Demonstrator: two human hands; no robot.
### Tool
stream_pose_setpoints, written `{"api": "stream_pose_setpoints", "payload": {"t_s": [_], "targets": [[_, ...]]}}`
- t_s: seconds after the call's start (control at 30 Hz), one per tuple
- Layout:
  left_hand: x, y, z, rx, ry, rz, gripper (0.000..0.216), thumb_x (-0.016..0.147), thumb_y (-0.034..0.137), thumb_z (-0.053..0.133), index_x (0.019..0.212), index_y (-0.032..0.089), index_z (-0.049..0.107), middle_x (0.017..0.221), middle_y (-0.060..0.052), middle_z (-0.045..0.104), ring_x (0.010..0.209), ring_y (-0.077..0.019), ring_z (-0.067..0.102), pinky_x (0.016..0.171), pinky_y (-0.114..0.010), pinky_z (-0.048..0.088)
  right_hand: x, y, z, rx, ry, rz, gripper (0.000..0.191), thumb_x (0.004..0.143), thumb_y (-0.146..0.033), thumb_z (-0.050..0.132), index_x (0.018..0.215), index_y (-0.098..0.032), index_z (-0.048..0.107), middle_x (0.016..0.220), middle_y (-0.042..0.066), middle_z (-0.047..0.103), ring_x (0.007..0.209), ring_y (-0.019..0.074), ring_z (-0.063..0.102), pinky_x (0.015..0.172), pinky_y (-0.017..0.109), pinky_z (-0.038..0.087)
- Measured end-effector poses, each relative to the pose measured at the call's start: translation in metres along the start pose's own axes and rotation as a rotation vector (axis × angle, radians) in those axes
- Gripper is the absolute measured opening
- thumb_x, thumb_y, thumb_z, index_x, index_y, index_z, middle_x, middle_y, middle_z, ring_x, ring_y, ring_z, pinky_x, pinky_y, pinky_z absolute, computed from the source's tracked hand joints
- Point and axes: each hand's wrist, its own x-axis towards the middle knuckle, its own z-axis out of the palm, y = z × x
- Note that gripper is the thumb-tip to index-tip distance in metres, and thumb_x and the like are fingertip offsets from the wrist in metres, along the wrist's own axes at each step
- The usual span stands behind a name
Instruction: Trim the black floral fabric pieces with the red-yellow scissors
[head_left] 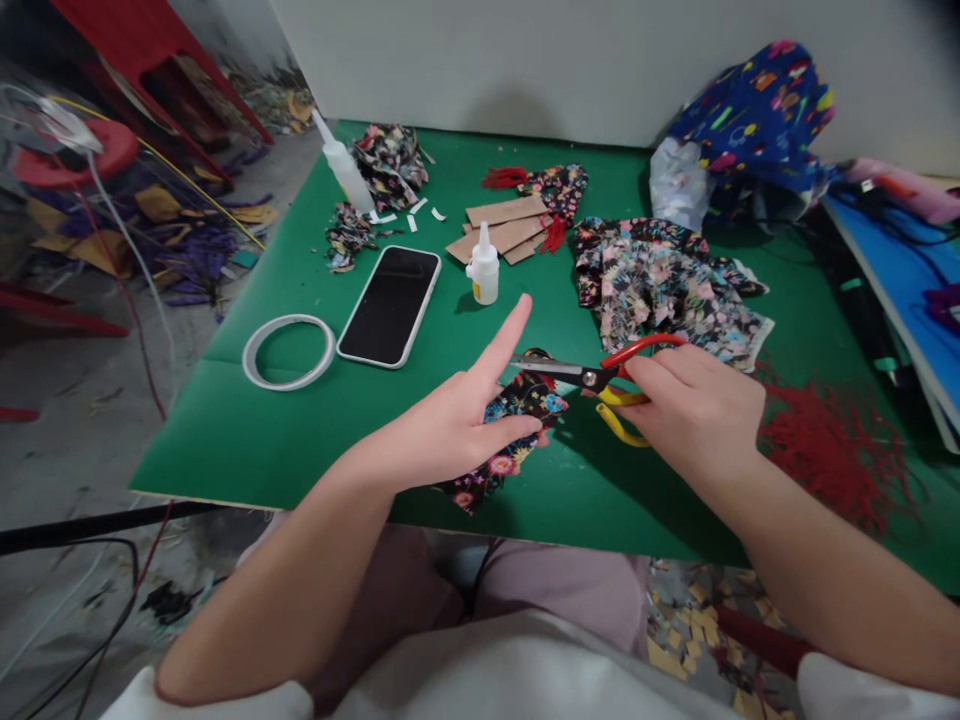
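Your left hand [442, 425] is closed on a floral cloth piece [502, 465], its thumb laid across the front and its index finger stretched out beyond the cloth. The piece is at the near side of the green tabletop [202, 445], in front of you. Your right hand [701, 405] grips the scissors [591, 380] by their red and yellow handles, the blades pointing left over the top of the piece, close to your index finger. You cannot tell here whether the blades touch the cloth.

Beyond your left hand stands a small bottle [485, 278], with cardboard strips [506, 225] just behind it. To its left lie a phone [390, 305] and, beside that, a tape roll [289, 384]. A tall bottle [349, 180] leans at the far left corner. A floral pile [660, 285] lies beyond your right hand, and red threads [840, 450] are spread to its right.
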Motion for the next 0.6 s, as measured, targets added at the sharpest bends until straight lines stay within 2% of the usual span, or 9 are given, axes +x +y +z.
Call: {"api": "stream_pose_setpoints", "payload": {"t_s": [0.07, 0.13, 0.27, 0.37, 0.47, 0.6], "targets": [[0.0002, 0.0018, 0.0006, -0.044, 0.02, -0.008, 0.083, 0.084, 0.034, 0.059, 0.147, 0.041, 0.005, 0.157, 0.002, 0.013, 0.141, -0.0355, 0.02, 0.105, -0.054, 0.038, 0.0006, 0.0012, 0.0012, 0.058, -0.021, 0.092, 0.019, 0.081, -0.033, 0.056, 0.067, -0.02, 0.055, 0.06, 0.0, 0.053, 0.062, 0.0137, 0.048, 0.053, 0.027, 0.026], [-0.0001, 0.0041, 0.0018, -0.128, 0.052, -0.016, 0.086, 0.085, 0.034, 0.058, 0.146, 0.043, -0.002, 0.157, 0.001, 0.011, 0.136, -0.0353, 0.032, 0.099, -0.051, 0.046, 0.0014, 0.0025, 0.0018, 0.136, -0.034, 0.188, 0.019, 0.081, -0.036, 0.057, 0.072, -0.02, 0.054, 0.06, 0.0, 0.052, 0.058, 0.0132, 0.047, 0.051, 0.027, 0.026], [-0.0019, 0.0082, 0.0056, -0.274, 0.104, -0.032, 0.092, 0.087, 0.034, 0.056, 0.141, 0.047, -0.017, 0.155, -0.003, 0.02, 0.112, -0.0307, 0.06, 0.08, -0.044, 0.058, 0.0014, 0.0019, -0.0007, 0.213, 0.009, 0.23, 0.028, 0.079, -0.047, 0.057, 0.075, -0.02, 0.048, 0.06, -0.001, 0.05, 0.054, 0.0127, 0.046, 0.05, 0.025, 0.029], [-0.0034, 0.0091, 0.0075, -0.259, 0.15, 0.004, 0.093, 0.087, 0.034, 0.055, 0.14, 0.047, -0.02, 0.153, -0.002, 0.027, 0.108, -0.0302, 0.062, 0.079, -0.044, 0.059, 0.0005, -0.0022, -0.0042, 0.223, 0.009, 0.168, 0.034, 0.078, -0.052, 0.056, 0.081, -0.02, 0.048, 0.065, 0.001, 0.053, 0.06, 0.0149, 0.05, 0.053, 0.026, 0.031], [-0.0047, 0.0082, 0.0076, -0.221, 0.177, 0.049, 0.09, 0.089, 0.033, 0.053, 0.141, 0.046, -0.019, 0.152, -0.002, 0.029, 0.107, -0.0281, 0.063, 0.083, -0.043, 0.058, 0.0009, -0.0052, -0.0055, 0.188, 0.004, 0.102, 0.033, 0.078, -0.049, 0.058, 0.087, -0.018, 0.051, 0.071, 0.003, 0.055, 0.067, 0.0169, 0.053, 0.058, 0.026, 0.035], [-0.0061, 0.0072, 0.0071, -0.172, 0.209, 0.107, 0.089, 0.089, 0.031, 0.054, 0.142, 0.047, -0.016, 0.158, -0.002, 0.009, 0.108, -0.0269, 0.063, 0.087, -0.041, 0.057, 0.0021, -0.0031, -0.0031, 0.117, 0.049, 0.076, 0.029, 0.078, -0.044, 0.059, 0.09, -0.017, 0.055, 0.075, 0.005, 0.056, 0.072, 0.0181, 0.052, 0.063, 0.027, 0.038]]}}
